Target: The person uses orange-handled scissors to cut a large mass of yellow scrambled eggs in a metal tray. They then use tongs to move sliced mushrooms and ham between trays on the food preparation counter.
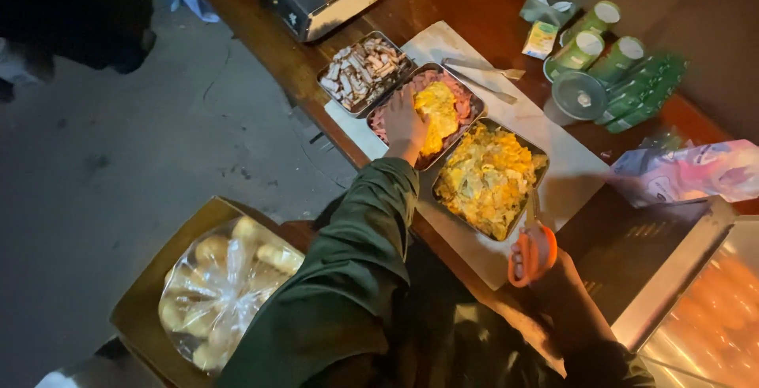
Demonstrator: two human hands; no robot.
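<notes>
Our left hand (405, 123) lies in the middle tray (472, 109), fingers curled down onto the yellow food (439, 107) heaped there; whether they pinch any of it we cannot tell, since the back of the hand hides the fingertips. The food sits just under and beside that hand, soft and lumpy, with pink bits around its edge. Our right hand (531, 255) is closed through the orange loops of a pair of scissors (532, 238), whose blades point up into the near tray (541, 153), a shallow metal one full of rough yellow pieces. Beyond the left hand stands a third metal tray (332, 70) of pale and brown chopped strips. All three trays rest on a white board (553, 127) on a dark wooden counter (443, 0). Past the trays lie metal tongs (479, 74), and farther off green cans (601, 44) and a lidded cup (579, 98). Below the left sleeve (348, 277), a cardboard box (146, 297) holds a clear bag of bread rolls (217, 285).
</notes>
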